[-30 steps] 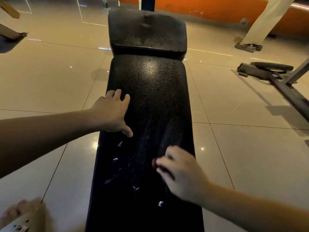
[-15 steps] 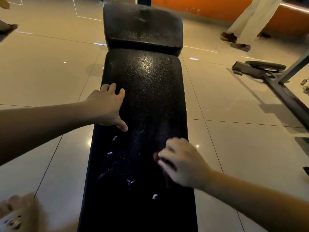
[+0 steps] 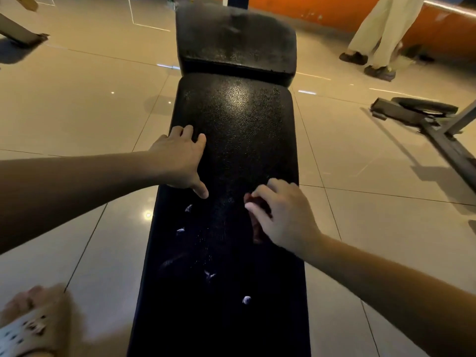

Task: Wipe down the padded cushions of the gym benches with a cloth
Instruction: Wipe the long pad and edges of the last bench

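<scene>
Black cushion [image 3: 239,130] mid-frame: left hand [image 3: 177,161] braces flat-fingered, right hand [image 3: 283,217] grips the cloth [image 3: 257,230] mid-wipe; white flecks [image 3: 188,207] below probably need the next stroke.

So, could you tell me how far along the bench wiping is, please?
Nothing reads as clearly finished. In hand: the right hand holds a reddish cloth against the middle of the long cushion while the left hand rests on its edge. Left: the white flecks nearer the camera and the small far cushion.
</scene>
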The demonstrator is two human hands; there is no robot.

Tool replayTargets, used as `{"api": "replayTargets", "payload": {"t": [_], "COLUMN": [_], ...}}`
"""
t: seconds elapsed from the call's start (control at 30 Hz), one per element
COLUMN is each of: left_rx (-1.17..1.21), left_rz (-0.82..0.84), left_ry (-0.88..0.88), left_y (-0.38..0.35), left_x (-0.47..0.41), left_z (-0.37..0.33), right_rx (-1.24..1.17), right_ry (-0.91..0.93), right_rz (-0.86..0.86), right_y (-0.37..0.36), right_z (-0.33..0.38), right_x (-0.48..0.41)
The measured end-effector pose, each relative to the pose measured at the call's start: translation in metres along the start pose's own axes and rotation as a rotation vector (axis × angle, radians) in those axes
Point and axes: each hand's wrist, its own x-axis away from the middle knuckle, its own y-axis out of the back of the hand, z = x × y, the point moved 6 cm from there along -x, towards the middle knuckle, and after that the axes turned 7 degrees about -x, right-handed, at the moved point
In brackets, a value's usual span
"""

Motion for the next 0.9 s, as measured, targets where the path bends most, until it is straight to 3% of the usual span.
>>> {"api": "replayTargets", "payload": {"t": [0.17,0.33,0.53,0.67,0.73,0.8,0.9], "left_rx": [0.059,0.081,0.084,0.077,0.076,0.068,0.076], "left_rz": [-0.028,-0.09,-0.1,-0.084,-0.07,-0.078,-0.08], "left_ry": [0.0,-0.05,-0.083,-0.125,-0.141,-0.143,-0.154], "left_y": [-0.007,-0.018,-0.021,-0.02,-0.021,-0.021,-0.022], "left_x": [-0.001,0.0,-0.002,-0.005,-0.006,-0.008,-0.007], "left_z": [0.005,0.017,0.019,0.029,0.032,0.033,0.031], "right_rx": [-0.022,-0.155,-0.018,-0.189,-0.151,-0.048,0.057], "right_ry": [-0.117,0.243,-0.117,0.099,0.236,0.196,-0.046], "right_rz": [-0.064,0.241,-0.052,0.19,0.271,0.164,-0.039], "right_y": [-0.004,-0.028,-0.009,-0.027,-0.027,-0.023,-0.004], "right_z": [0.005,0.073,0.002,0.07,0.079,0.053,0.007], "right_x": [-0.022,0.024,-0.087,0.004,0.019,-0.015,-0.068]}}
